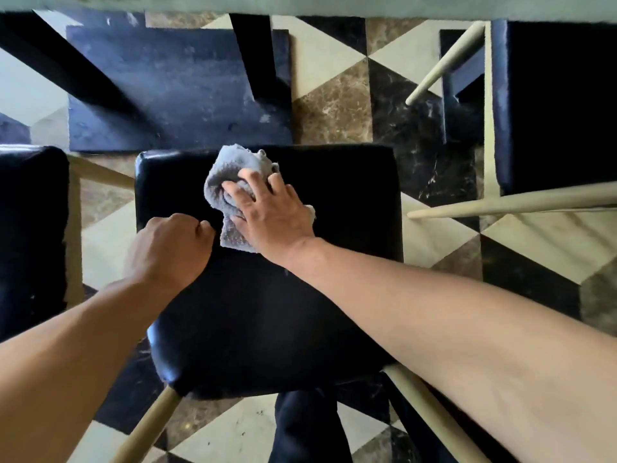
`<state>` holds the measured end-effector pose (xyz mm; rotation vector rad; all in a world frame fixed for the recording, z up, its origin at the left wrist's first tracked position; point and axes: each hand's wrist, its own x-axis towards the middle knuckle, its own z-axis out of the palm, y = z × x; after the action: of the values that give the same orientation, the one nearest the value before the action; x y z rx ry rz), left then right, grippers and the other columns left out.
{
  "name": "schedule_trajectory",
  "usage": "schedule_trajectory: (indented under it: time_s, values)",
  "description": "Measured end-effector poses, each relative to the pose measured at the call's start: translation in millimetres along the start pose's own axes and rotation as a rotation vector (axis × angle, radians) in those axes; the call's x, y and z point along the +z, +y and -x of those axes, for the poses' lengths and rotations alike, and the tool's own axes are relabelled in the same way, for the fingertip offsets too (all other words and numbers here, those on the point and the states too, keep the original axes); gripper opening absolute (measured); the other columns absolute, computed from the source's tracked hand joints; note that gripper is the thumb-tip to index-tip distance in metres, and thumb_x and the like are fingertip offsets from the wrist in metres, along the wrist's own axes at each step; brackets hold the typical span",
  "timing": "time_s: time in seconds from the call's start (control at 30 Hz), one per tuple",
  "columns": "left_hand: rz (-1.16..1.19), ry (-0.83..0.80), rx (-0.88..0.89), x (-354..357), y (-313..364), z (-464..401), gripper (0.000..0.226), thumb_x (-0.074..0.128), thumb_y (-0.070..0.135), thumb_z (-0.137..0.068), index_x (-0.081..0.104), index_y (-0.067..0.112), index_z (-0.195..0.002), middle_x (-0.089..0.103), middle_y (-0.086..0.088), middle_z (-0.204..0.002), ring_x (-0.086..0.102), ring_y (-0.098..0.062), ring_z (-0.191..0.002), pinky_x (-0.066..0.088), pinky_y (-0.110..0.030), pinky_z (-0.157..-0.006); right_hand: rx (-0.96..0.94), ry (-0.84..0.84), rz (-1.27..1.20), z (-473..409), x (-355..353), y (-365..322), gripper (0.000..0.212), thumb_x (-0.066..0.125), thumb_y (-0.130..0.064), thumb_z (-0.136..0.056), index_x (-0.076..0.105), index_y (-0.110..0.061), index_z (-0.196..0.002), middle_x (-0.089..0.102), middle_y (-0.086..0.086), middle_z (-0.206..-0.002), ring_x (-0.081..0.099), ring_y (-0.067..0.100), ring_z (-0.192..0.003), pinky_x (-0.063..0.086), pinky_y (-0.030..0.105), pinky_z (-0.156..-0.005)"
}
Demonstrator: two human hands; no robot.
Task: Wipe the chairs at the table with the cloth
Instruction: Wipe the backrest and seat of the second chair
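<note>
A chair with a glossy black padded seat and pale wooden legs stands right below me. A crumpled grey cloth lies on the far left part of that seat. My right hand presses down on the cloth, fingers spread and bunching the fabric. My left hand rests on the seat just left of the cloth, curled into a loose fist with nothing seen in it.
A second black chair stands at the left and a third at the upper right, with pale legs angled outward. The table's edge runs along the top; its dark base sits beyond the seat. The floor is patterned marble.
</note>
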<state>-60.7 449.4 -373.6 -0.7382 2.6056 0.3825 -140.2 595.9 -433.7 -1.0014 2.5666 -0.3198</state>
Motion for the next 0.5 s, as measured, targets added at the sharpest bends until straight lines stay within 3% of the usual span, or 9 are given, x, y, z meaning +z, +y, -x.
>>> schedule_trajectory:
  time_s: [0.13,0.27,0.37,0.43,0.5]
  values:
    - [0.027,-0.018,-0.043,-4.7,23.0,-3.2,0.046,0.042,0.038,-0.094,0.051,0.014,-0.055,0.048,-0.009,-0.06,0.045,-0.032,-0.056,0.038,-0.034,-0.059,0.14,0.11,0.042,15.9,-18.0,67.2,0.053,0.047,-0.046,-0.1,0.041,-0.032,-0.15,0.036,0.0,-0.156,0.042,0.033,-0.125,0.043,0.045,-0.099]
    - [0.104,-0.015,-0.02,-7.6,60.4,-6.0,0.048,0.044,0.037,-0.093,0.055,0.011,-0.055,0.052,-0.007,-0.057,0.047,-0.025,-0.051,0.031,-0.027,-0.048,0.494,0.288,0.022,41.9,-37.2,146.0,0.05,0.048,-0.044,-0.1,0.051,-0.024,-0.145,0.046,0.006,-0.149,0.047,0.035,-0.124,0.039,0.045,-0.104]
    - [0.165,-0.036,0.01,-4.7,84.6,-6.1,0.05,0.044,0.036,-0.094,0.053,0.01,-0.052,0.056,-0.008,-0.055,0.054,-0.027,-0.05,0.04,-0.028,-0.047,0.785,0.256,-0.237,35.2,-43.1,179.4,0.048,0.046,-0.042,-0.102,0.05,-0.017,-0.143,0.044,0.01,-0.148,0.046,0.038,-0.128,0.031,0.042,-0.11]
    - [0.191,-0.033,0.017,-4.4,97.5,-6.9,0.05,0.045,0.035,-0.094,0.051,0.008,-0.051,0.057,-0.008,-0.054,0.055,-0.027,-0.047,0.043,-0.029,-0.045,0.976,0.223,-0.485,19.9,-45.4,188.2,0.048,0.042,-0.045,-0.101,0.052,-0.014,-0.137,0.048,0.013,-0.144,0.048,0.04,-0.127,0.033,0.043,-0.108]
    - [0.202,-0.033,0.023,-1.2,108.6,-6.0,0.049,0.045,0.033,-0.093,0.051,0.007,-0.052,0.056,-0.008,-0.053,0.054,-0.028,-0.047,0.046,-0.03,-0.045,1.013,0.229,-0.557,15.9,-44.0,188.2,0.048,0.041,-0.046,-0.101,0.054,-0.012,-0.132,0.052,0.015,-0.138,0.052,0.04,-0.123,0.036,0.043,-0.105]
